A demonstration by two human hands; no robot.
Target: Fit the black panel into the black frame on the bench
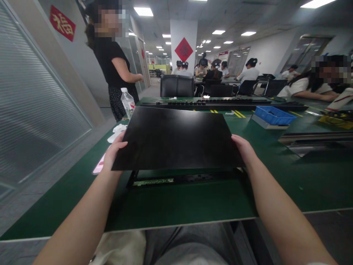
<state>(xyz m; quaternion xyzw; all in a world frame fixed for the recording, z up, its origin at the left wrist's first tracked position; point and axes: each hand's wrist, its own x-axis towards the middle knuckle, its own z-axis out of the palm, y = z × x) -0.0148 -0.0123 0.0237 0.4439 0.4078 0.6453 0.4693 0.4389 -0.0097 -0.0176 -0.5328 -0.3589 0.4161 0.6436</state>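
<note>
Here's the dark panel [176, 141], up over the table [179, 209] by its near edge, long axis running from hand to hand! The left hand [114, 150] curls part-closed on one short side, thumb on top; the right hand [245, 148] holds the other, most fingers hidden, neither hand clearly nearer. Beneath sits a dark frame [193, 178]; a bottle [127, 102] stands by the left edge, a blue tray [276, 118] towards the far edge

Smooth, glossy panel [176, 141], clear plastic bottle [127, 100]
</note>
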